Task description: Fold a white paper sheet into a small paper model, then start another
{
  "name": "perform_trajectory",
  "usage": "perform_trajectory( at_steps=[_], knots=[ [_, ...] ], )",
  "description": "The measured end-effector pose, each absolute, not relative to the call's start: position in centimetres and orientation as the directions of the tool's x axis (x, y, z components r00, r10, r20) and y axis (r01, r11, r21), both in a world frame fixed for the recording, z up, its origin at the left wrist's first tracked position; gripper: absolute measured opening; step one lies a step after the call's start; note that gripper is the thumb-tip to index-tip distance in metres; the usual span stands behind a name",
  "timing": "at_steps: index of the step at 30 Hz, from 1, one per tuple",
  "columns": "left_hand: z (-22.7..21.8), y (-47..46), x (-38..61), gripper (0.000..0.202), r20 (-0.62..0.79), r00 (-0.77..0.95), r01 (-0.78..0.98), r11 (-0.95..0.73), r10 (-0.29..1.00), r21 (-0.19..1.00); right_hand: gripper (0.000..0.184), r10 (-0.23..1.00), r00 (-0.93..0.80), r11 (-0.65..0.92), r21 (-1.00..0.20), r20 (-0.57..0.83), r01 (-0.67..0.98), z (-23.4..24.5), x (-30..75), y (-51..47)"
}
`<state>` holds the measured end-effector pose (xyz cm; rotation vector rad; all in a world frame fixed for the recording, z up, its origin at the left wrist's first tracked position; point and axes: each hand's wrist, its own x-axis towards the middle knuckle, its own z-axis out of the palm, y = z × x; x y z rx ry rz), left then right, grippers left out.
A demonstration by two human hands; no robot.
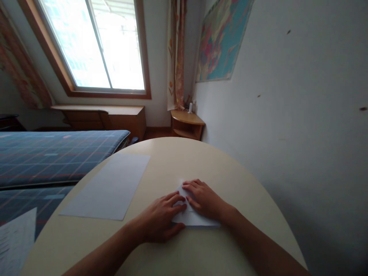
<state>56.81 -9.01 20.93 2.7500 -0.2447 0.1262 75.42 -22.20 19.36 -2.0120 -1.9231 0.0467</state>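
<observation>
I observed both forearms reaching in from the near edge onto a round, cream-coloured table. The left hand lay palm down and open, fingers extended and gripping nothing, with its fingertips pressed on a small folded piece of white paper. The right hand was likewise flat and open, its fingers laid across the far part of the same paper. The fingertips of the two hands nearly met over it. The paper rested flat on the table directly under and between the hands, and its near straight edge showed below the right wrist. I could not tell how many folds it carried.

To the left of the left hand, and apart from it, a flat rectangular sheet of pale white paper lay on the tabletop. Further left, off the table's edge, the corner of a printed white sheet was visible.

Beyond that, left of the hands, stood a bed with a blue plaid cover. Behind it I noted a low wooden cabinet under a wood-framed window. Ahead of the hands, past the table, a small wooden corner shelf sat below a patterned curtain. A coloured map hung on the white wall to the right.
</observation>
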Motion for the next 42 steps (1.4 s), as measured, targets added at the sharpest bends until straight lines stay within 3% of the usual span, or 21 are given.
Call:
perform_trajectory(
  at_steps=[9,17,21,24,26,28,31,35,42],
  knots=[
    [20.4,-8.5,57.0,0.050,0.141,0.974,-0.221,-0.878,-0.177,0.426,0.044,0.944,0.169,-0.043,-0.401,0.284,0.915,18.7,75.5,-22.7],
    [20.1,-8.3,57.0,0.051,0.119,0.977,-0.211,-0.885,-0.177,0.415,0.046,0.937,0.159,0.031,-0.527,0.311,0.850,18.3,76.1,-22.6],
    [20.0,-8.5,56.8,0.056,0.116,0.977,-0.212,-0.883,-0.180,0.419,0.047,0.915,0.264,0.028,-0.701,0.305,0.712,17.9,76.0,-22.4],
    [20.2,-8.7,56.7,0.056,0.163,0.969,-0.244,-0.831,-0.186,0.500,0.043,0.894,0.395,-0.018,-0.862,0.213,0.507,17.9,75.7,-22.1],
    [20.3,-8.8,56.8,0.045,0.253,0.961,-0.243,-0.770,-0.109,0.590,0.043,0.885,0.447,-0.050,-0.929,0.129,0.368,18.1,75.5,-22.1],
    [20.3,-8.7,57.1,0.034,0.345,0.932,-0.177,-0.695,0.109,0.697,0.042,0.881,0.465,-0.046,-0.962,0.087,0.268,18.4,75.2,-22.0],
    [20.3,-8.5,57.8,0.033,0.264,0.852,-0.002,-0.503,0.451,0.865,0.040,0.873,0.479,-0.003,-0.982,0.090,0.191,19.1,74.4,-22.1],
    [21.0,-8.8,57.9,0.037,0.061,0.901,0.121,-0.385,0.429,0.915,0.038,0.872,0.480,0.031,-0.988,0.100,0.149,20.0,72.7,-22.4],
    [22.2,-9.7,57.2,0.043,0.019,0.896,0.128,-0.298,0.444,0.946,0.034,0.868,0.489,0.015,-0.990,0.082,0.140,20.9,71.3,-23.1]
  ],
)
